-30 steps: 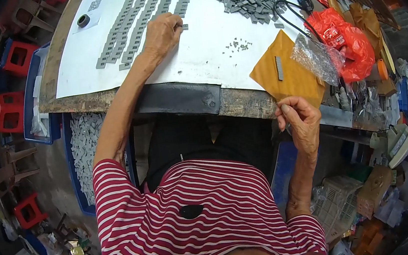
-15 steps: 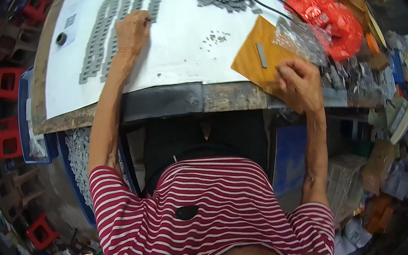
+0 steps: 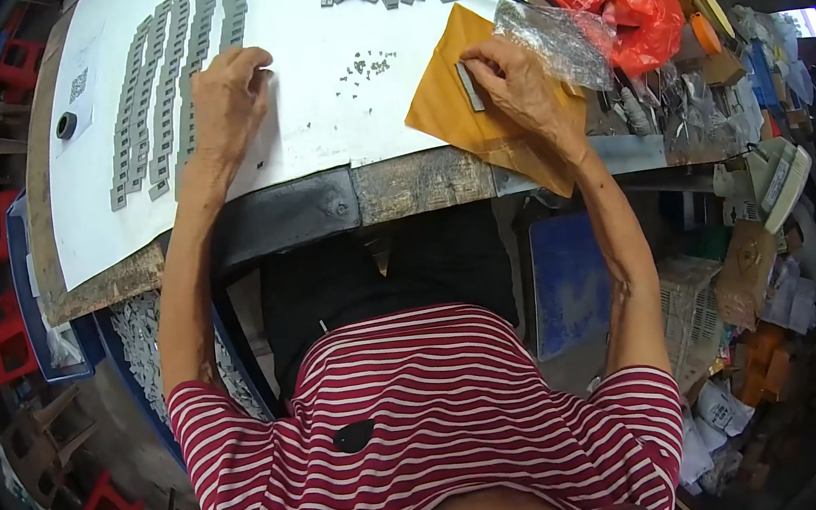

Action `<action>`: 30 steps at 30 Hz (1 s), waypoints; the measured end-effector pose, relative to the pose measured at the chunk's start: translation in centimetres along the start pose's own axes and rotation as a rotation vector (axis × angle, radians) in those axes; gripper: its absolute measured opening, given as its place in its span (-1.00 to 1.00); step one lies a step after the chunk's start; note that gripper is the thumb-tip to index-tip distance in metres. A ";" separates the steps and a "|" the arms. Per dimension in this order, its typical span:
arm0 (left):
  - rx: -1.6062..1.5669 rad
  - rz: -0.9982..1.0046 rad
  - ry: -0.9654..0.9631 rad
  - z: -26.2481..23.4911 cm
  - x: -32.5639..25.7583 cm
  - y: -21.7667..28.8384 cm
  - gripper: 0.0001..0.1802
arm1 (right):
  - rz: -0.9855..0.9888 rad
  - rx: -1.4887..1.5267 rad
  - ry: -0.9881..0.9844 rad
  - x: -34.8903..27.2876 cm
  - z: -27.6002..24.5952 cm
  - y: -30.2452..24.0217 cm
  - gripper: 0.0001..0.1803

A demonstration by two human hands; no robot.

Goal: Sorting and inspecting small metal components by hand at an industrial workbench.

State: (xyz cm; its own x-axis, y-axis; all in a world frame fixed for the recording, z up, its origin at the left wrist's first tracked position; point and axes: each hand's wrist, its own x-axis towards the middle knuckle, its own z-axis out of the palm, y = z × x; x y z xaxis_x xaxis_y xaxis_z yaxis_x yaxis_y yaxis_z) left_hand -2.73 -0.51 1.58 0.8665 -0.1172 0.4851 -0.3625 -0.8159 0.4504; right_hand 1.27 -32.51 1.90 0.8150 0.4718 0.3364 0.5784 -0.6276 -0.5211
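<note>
Up right of centre, the right hand (image 3: 517, 81) pinches a small grey strip (image 3: 469, 86) on the yellow envelope (image 3: 457, 113); left hand (image 3: 227, 99) rests loosely curled beside grey rows (image 3: 158, 92).

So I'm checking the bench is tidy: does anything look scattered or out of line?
Mostly orderly: the grey strips lie in neat rows by the left hand. Only a few tiny grey bits lie scattered loose on the white sheet.

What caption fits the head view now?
Left hand rests beside rows of grey strips; right hand touches a grey strip on the yellow envelope.
</note>
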 end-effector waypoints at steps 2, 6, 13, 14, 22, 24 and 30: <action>-0.058 0.012 -0.004 0.1 0.3 1.0 -0.88 | -0.039 -0.042 -0.013 0.3 0.2 0.0 -0.88; -0.087 0.052 -0.023 0.7 1.3 2.3 -0.93 | -0.216 -0.150 -0.030 0.5 0.7 0.4 -0.93; -0.088 0.101 -0.140 3.8 4.3 3.2 -0.85 | -0.288 -0.340 -0.154 1.3 0.1 0.5 -0.95; -0.089 0.117 -0.141 4.4 4.9 3.6 -0.85 | -0.292 -0.349 -0.186 1.4 -0.1 0.3 -0.94; -0.085 0.247 -0.093 10.3 10.4 6.8 -0.91 | -0.318 -0.397 -0.275 2.2 -0.4 0.9 -0.90; -0.084 0.315 -0.028 12.0 11.4 6.7 -0.93 | -0.325 -0.399 -0.274 2.2 -0.5 0.3 -0.89; -0.013 0.300 0.058 14.9 12.5 8.1 -0.96 | -0.361 -0.329 -0.207 2.0 -0.5 0.4 -0.88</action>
State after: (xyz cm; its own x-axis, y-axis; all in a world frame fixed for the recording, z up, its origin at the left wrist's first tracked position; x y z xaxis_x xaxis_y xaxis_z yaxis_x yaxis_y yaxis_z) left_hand 10.25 -16.98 0.12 0.6995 -0.3190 0.6395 -0.6036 -0.7427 0.2899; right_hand 3.20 -32.09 2.74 0.5572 0.7853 0.2699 0.8284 -0.5480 -0.1157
